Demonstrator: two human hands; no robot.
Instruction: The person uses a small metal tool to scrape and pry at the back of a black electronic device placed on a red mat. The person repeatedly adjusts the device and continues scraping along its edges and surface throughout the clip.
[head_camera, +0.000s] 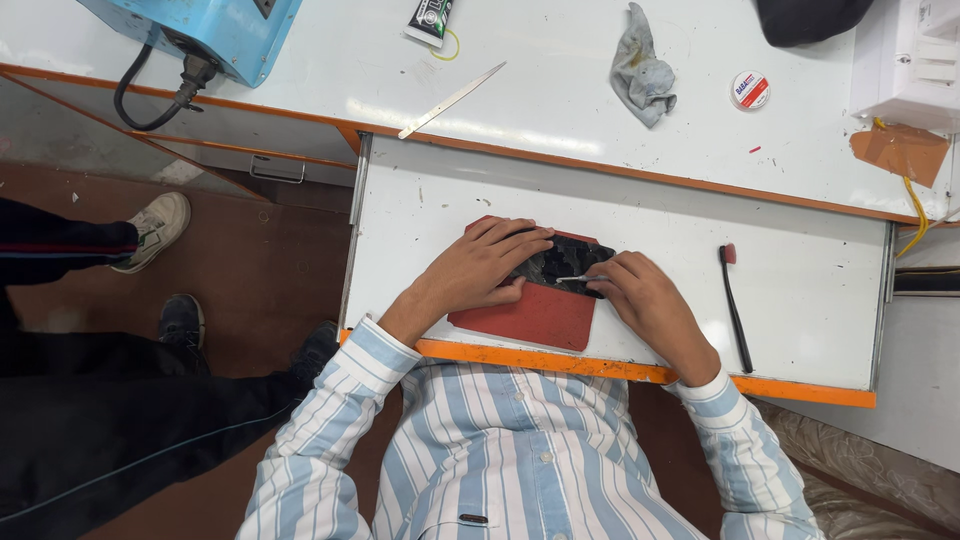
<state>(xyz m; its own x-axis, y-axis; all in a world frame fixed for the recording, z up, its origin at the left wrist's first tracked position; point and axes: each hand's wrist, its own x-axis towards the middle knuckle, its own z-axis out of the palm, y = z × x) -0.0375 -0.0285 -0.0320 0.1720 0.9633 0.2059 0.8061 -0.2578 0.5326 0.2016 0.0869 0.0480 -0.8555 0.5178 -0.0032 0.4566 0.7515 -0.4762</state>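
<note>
Head view looks straight down on a pull-out white shelf with an orange front edge, sticking out from under a white bench. In the middle of the frame there's a red mat, and on its upper half lies a small dark board-like part; too dark to say what exactly.

The left hand is laid flat over the part's left end, fingers spread, pressing it down rather than gripping. The right hand is closed in a pinch on a thin metal tool, tip pointing left onto the part.

What I'd worry about: that tip is aimed right at the left fingertips, which are just beside it. One slip off the part and it pokes a finger or scratches the surface. The mat could also skid, since its lower edge sits near the orange lip.

Room-wise it's fine to the right: bare shelf until a dark brush with a reddish head lying near the right rail. Left of the mat there's some bare shelf, then the shelf's side edge. Up on the bench at the top of the frame are a metal ruler, a grey rag and a small round tin, all well apart from the hands. Another person's legs and shoes are at the left of the frame.
</note>
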